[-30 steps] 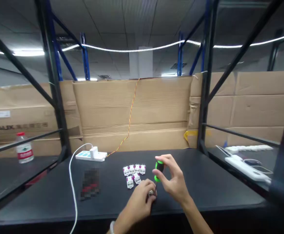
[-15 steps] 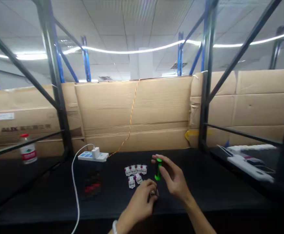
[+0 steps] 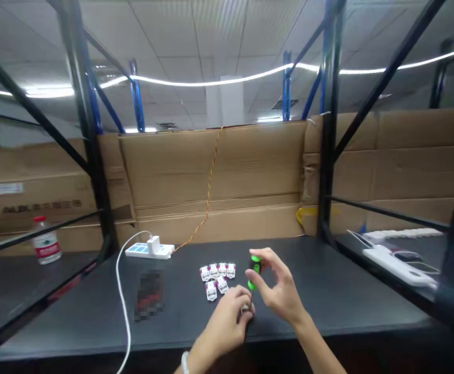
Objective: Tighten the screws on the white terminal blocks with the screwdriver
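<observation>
In the head view, my right hand (image 3: pixel 279 288) grips a screwdriver (image 3: pixel 255 266) with a black and bright green handle between thumb and fingers. Its thin shaft points down to the fingertips of my left hand (image 3: pixel 229 317). That hand is closed low over the table, pinching a small light-coloured piece (image 3: pixel 245 308) mostly covered by the fingers; its kind cannot be made out. Whether the screwdriver tip touches the piece is hidden. Just beyond my left hand lie several small white and magenta pieces (image 3: pixel 211 291), arranged in two rows.
A white power strip (image 3: pixel 143 250) with a plugged-in charger sits at the back left, its white cable (image 3: pixel 121 296) running to the front edge. Near it is a blurred dark patch (image 3: pixel 149 296). Black rack posts (image 3: pixel 327 182) and cardboard (image 3: pixel 219 176) bound the dark tabletop (image 3: pixel 328 291).
The screwdriver handle has tilted and shifted slightly right, and my right fingers have changed their hold around it. My left hand stays nearly in place. The picture's exposure has changed, and the tabletop looks greyer.
</observation>
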A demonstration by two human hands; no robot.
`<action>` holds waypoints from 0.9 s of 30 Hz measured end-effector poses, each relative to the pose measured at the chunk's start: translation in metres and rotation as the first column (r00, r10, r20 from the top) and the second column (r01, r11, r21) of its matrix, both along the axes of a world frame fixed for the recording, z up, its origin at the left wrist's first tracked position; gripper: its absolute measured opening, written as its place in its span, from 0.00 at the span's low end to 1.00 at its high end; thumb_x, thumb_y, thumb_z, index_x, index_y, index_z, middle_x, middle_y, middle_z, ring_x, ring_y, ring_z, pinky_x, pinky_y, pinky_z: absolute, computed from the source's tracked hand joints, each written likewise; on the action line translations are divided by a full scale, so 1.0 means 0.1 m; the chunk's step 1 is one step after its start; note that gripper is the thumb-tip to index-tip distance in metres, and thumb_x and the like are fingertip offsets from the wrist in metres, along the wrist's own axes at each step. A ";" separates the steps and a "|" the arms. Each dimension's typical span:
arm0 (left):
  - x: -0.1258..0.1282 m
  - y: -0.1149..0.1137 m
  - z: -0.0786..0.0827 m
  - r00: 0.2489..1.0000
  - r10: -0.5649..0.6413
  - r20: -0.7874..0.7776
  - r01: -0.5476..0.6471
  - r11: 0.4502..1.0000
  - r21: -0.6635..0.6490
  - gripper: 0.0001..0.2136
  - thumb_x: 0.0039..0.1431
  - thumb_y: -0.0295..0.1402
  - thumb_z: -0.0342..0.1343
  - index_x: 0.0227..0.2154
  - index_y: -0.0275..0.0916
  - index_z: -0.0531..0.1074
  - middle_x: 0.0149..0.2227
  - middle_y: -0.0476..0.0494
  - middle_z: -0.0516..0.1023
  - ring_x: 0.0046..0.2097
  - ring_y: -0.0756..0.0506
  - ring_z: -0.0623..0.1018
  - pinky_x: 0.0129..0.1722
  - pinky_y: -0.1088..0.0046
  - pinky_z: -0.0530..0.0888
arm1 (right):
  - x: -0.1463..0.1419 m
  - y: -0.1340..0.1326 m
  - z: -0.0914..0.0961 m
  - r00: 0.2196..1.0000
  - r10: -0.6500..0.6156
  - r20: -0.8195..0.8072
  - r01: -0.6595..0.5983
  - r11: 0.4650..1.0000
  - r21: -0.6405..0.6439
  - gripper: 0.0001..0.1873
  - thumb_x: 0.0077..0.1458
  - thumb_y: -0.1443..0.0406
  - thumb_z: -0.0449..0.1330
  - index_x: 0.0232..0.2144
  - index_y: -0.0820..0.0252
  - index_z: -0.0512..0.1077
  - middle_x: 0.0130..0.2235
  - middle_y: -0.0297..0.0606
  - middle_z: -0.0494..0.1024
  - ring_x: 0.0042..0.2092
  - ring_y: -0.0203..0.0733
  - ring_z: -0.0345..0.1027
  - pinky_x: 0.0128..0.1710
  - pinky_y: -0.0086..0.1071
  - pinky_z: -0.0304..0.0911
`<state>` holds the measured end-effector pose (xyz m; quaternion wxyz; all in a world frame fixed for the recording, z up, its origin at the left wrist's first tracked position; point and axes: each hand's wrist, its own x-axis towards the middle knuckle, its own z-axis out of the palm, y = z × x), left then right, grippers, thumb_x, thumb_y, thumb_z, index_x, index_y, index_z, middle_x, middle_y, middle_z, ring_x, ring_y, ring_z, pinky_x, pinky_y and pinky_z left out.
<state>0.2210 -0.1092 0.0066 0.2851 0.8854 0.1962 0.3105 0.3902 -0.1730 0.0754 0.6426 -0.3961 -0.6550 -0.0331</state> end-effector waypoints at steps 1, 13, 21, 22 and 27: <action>0.00 0.00 -0.01 1.000 0.000 0.004 0.000 1.000 0.006 0.10 0.59 0.18 0.54 0.34 0.40 0.75 0.46 0.42 0.77 0.50 0.41 0.76 0.55 0.64 0.72 | 0.00 0.00 0.00 1.000 -0.024 0.018 0.024 1.000 0.016 0.17 0.64 0.61 0.67 0.55 0.50 0.78 0.41 0.38 0.80 0.38 0.41 0.75 0.40 0.34 0.75; 0.00 0.01 -0.01 1.000 -0.016 0.012 0.016 1.000 0.005 0.10 0.58 0.18 0.54 0.33 0.40 0.74 0.46 0.42 0.77 0.50 0.42 0.76 0.54 0.65 0.72 | 0.03 0.01 0.00 0.998 -0.051 0.028 0.050 0.999 0.019 0.19 0.62 0.61 0.69 0.55 0.50 0.76 0.43 0.37 0.80 0.37 0.41 0.74 0.40 0.35 0.75; 0.00 0.01 0.00 1.000 -0.014 0.000 0.014 1.000 0.007 0.09 0.60 0.19 0.55 0.34 0.40 0.75 0.47 0.42 0.77 0.51 0.41 0.76 0.56 0.63 0.71 | 0.03 0.00 -0.02 1.000 -0.014 -0.006 0.014 1.000 -0.027 0.18 0.64 0.61 0.68 0.55 0.50 0.74 0.44 0.38 0.81 0.40 0.43 0.77 0.44 0.36 0.77; 0.00 0.01 0.01 1.000 -0.012 -0.002 0.012 1.000 0.003 0.09 0.60 0.19 0.56 0.34 0.39 0.75 0.47 0.42 0.77 0.51 0.41 0.76 0.56 0.63 0.71 | 0.03 0.01 -0.02 0.999 -0.054 0.007 0.054 0.999 0.002 0.19 0.62 0.61 0.69 0.54 0.50 0.74 0.43 0.37 0.80 0.39 0.42 0.76 0.43 0.36 0.76; 0.00 0.00 0.01 1.000 -0.018 0.008 0.018 1.000 0.007 0.09 0.60 0.18 0.55 0.33 0.39 0.74 0.46 0.42 0.77 0.50 0.42 0.76 0.54 0.65 0.72 | 0.00 -0.01 0.02 0.996 0.061 0.068 -0.060 0.998 -0.015 0.23 0.70 0.64 0.60 0.64 0.45 0.71 0.53 0.41 0.78 0.47 0.43 0.81 0.50 0.38 0.78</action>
